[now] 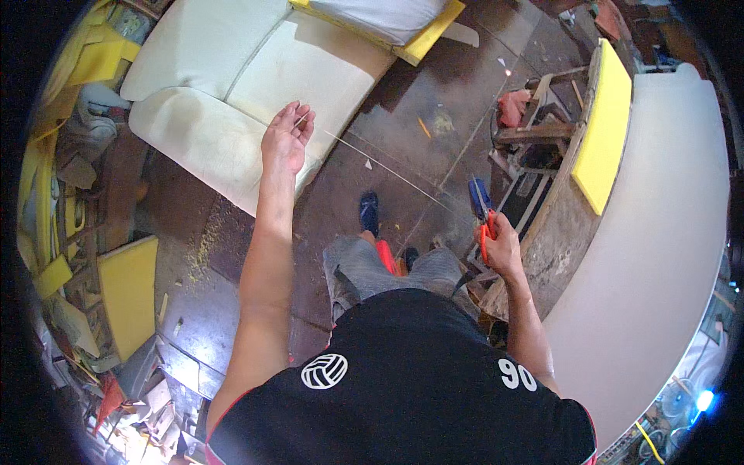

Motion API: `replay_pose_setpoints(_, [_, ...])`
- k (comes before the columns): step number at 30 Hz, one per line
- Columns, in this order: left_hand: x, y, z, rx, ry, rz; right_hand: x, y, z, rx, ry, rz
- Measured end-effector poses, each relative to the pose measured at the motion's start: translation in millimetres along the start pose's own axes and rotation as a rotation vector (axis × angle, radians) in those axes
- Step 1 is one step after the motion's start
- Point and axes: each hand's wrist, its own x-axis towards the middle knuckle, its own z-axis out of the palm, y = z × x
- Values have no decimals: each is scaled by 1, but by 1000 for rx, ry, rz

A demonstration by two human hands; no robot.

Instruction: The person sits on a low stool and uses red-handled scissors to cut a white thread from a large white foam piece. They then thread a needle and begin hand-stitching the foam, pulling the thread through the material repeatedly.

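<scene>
My left hand point(288, 139) is raised over a white padded seat piece point(194, 58), pinching a thin pale cord point(380, 166) with curled fingers; the cord stretches diagonally down to the right. My right hand point(504, 246) grips orange-handled scissors point(487, 237), blades pointing away from me, close beside the edge of a worn wooden board point(523, 279). A blue item point(477, 190) is around the blades; I cannot make out what it is.
Yellow foam point(601, 124) lies on the board. A long white curved panel point(635, 271) runs down the right. Foam offcuts point(124, 302) and piled scrap point(147, 418) line the left. A wooden frame point(527, 136) stands at upper right. My feet point(368, 213) are below on the dark floor.
</scene>
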Motion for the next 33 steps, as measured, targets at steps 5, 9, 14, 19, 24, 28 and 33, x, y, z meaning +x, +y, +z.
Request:
replay_pose_setpoints(5, [16, -23, -21, -126, 15, 43, 20, 23, -41, -52, 126, -29])
replay_pose_setpoints(9, [13, -56, -28, -222, 19, 20, 19, 33, -73, -51, 218, -70])
replay_pose_setpoints(14, [16, -89, -46, -255, 44, -125, 8, 18, -93, -130, 297, -25])
replay_pose_setpoints(19, [43, -136, -78, -155, 163, -249, 18, 35, -94, 65, 300, -59])
replay_pose_setpoints(24, [87, -168, -24, -81, 255, -272, 33, 39, -114, 113, 277, 78])
replay_pose_setpoints(28, [150, -176, -3, 227, 114, -179, 69, 52, -135, 227, 296, 61])
replay_pose_setpoints(33, [156, -193, 93, 540, 29, 18, 143, 65, -161, 425, 211, 3])
